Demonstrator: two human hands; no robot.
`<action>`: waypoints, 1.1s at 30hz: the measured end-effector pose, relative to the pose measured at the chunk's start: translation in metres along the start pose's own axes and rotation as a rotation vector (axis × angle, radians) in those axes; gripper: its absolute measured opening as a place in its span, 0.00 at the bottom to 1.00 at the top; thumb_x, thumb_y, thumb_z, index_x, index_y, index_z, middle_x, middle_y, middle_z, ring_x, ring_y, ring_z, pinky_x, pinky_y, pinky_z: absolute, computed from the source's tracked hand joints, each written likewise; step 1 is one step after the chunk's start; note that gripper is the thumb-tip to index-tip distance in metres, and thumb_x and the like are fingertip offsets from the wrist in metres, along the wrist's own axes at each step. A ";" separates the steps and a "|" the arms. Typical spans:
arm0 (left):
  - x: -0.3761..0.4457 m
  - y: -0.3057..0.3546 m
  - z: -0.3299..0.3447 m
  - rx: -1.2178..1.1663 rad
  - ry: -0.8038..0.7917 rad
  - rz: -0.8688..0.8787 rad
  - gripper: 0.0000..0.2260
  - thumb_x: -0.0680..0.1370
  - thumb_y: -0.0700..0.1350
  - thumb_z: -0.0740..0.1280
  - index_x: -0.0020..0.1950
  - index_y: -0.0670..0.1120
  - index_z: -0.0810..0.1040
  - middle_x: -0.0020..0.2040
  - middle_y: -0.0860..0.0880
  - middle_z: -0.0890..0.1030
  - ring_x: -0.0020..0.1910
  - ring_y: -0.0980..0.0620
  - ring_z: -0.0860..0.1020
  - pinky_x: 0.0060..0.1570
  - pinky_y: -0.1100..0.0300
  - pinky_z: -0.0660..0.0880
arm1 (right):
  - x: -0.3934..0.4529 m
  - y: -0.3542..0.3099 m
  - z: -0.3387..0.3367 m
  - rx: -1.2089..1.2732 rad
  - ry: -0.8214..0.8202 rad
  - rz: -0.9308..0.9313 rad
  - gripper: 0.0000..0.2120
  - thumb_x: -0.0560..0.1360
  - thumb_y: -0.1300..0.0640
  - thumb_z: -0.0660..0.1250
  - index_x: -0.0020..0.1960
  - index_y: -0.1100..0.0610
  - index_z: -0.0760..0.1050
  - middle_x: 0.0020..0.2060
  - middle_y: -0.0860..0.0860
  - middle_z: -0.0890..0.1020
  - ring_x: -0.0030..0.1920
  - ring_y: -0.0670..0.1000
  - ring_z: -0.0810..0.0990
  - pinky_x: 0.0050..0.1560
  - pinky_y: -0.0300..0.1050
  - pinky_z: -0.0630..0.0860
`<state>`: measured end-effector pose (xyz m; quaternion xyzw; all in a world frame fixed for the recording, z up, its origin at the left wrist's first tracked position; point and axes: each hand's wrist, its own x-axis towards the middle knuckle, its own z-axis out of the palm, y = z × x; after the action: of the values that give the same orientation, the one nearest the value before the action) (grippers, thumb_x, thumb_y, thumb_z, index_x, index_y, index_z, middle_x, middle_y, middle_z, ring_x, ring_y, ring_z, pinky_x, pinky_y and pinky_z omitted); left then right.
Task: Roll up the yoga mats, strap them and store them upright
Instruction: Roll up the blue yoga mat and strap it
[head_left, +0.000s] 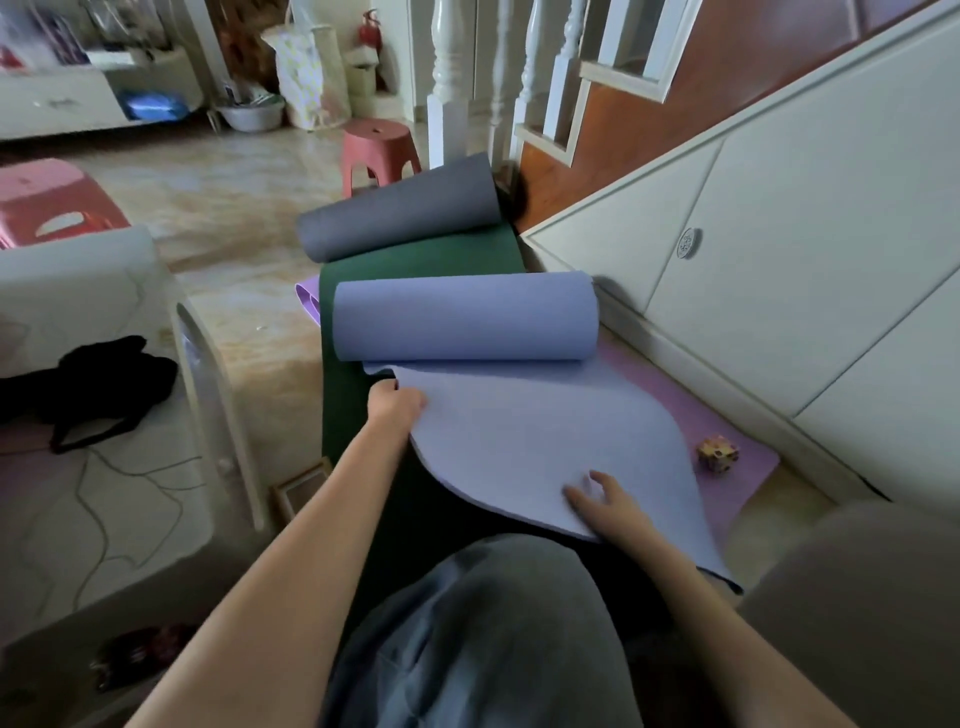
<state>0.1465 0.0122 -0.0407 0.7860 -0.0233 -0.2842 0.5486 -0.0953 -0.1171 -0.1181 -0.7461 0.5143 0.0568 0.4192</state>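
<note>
A lavender-blue yoga mat lies in front of me, its far end curled into a loose roll and its near end lifted off the floor. My left hand grips the mat's left edge, fingers tucked under it. My right hand rests on top of the near part with fingers spread. Beneath it lies a dark green mat whose grey underside is curled up at the far end. A pink mat lies flat at the right.
A small patterned cube sits on the pink mat. White cabinet doors and a staircase run along the right. A white sofa with a black bag stands left. Red stools stand beyond on the tiled floor.
</note>
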 end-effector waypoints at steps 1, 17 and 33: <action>0.000 0.005 -0.007 0.007 0.009 -0.015 0.04 0.75 0.30 0.63 0.42 0.35 0.75 0.39 0.42 0.75 0.36 0.48 0.74 0.30 0.63 0.69 | -0.012 0.001 0.002 0.061 -0.060 -0.086 0.30 0.76 0.39 0.64 0.74 0.48 0.62 0.72 0.52 0.68 0.72 0.54 0.66 0.70 0.42 0.60; -0.063 0.059 -0.087 -0.281 -0.074 -0.084 0.06 0.80 0.34 0.55 0.45 0.38 0.68 0.27 0.43 0.72 0.22 0.51 0.73 0.17 0.66 0.68 | -0.103 -0.079 -0.056 -0.335 0.439 -0.607 0.12 0.80 0.47 0.60 0.58 0.47 0.78 0.51 0.52 0.84 0.54 0.58 0.79 0.48 0.49 0.74; -0.220 0.049 -0.167 0.932 0.469 1.461 0.34 0.71 0.64 0.59 0.74 0.48 0.69 0.71 0.45 0.71 0.73 0.46 0.64 0.69 0.28 0.45 | -0.261 -0.224 -0.073 -0.827 0.091 -0.846 0.17 0.72 0.44 0.72 0.39 0.55 0.71 0.32 0.50 0.73 0.35 0.55 0.74 0.35 0.47 0.66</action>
<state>0.0549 0.2106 0.1343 0.7558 -0.5180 0.3418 0.2087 -0.0590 0.0479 0.1906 -0.9894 0.1248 0.0482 0.0572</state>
